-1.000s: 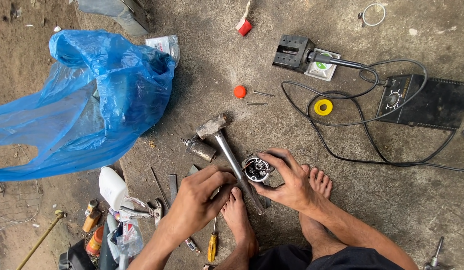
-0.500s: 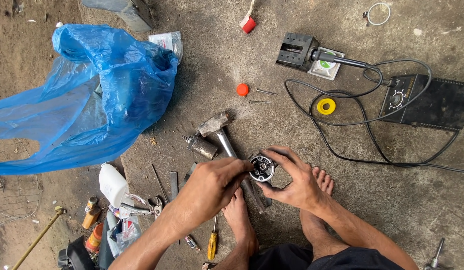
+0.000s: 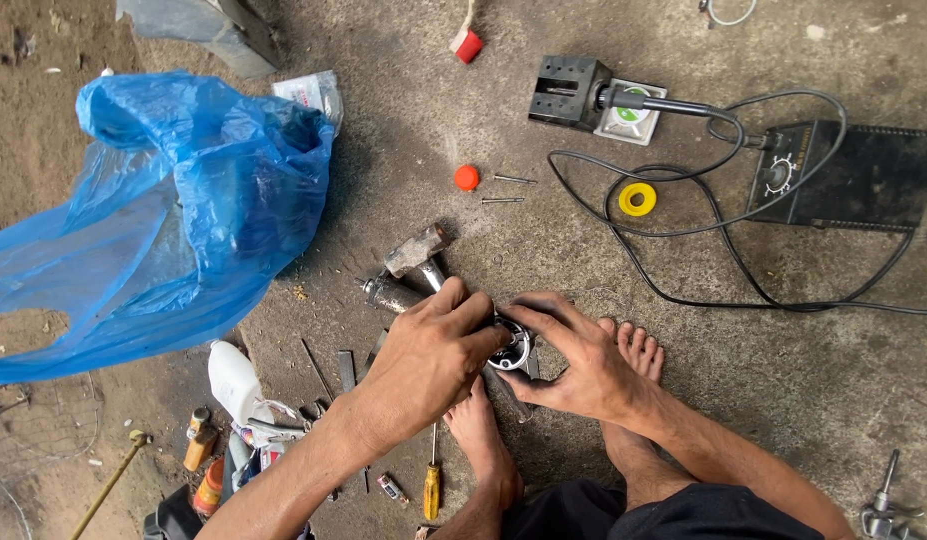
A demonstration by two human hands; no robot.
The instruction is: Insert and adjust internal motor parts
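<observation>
— hand first: where's the left hand point(image 3: 423, 360)?

— over the middle of the concrete floor point(image 3: 813, 380), knuckles up, fingers curled down onto the small round metal part with a dark centre point(image 3: 510, 352). closed on its left edge, as far as i can see.

— and the right hand point(image 3: 573, 365)?

— on the other side of the same part, thumb and forefinger wrapped round its right edge, gripping it. the two hands meet on it.

— where does the part sit?

— low, just above the floor, between the person's two bare feet point(image 3: 638, 350) and right beside the steel-headed hammer with a metal shaft point(image 3: 415, 250). the shaft runs under the left hand; i can't tell whether it touches the part.

— what else is close?

— a short dull metal cylinder point(image 3: 388, 293) lies just left of the hammer shaft, touching the left fingers or nearly so. a yellow-handled screwdriver point(image 3: 432, 480) lies below the left wrist, beside the foot.

— further off?

— a big crumpled blue plastic bag point(image 3: 173, 210) to the left, a white plastic bottle point(image 3: 233, 378) below it. up top, a small orange round cap point(image 3: 466, 177) with two nails point(image 3: 508, 180) next to it, a yellow ring of tape point(image 3: 637, 199), and a black box with a dial point(image 3: 843, 175) trailing black cable point(image 3: 683, 290) to a black metal stand point(image 3: 568, 92).
</observation>
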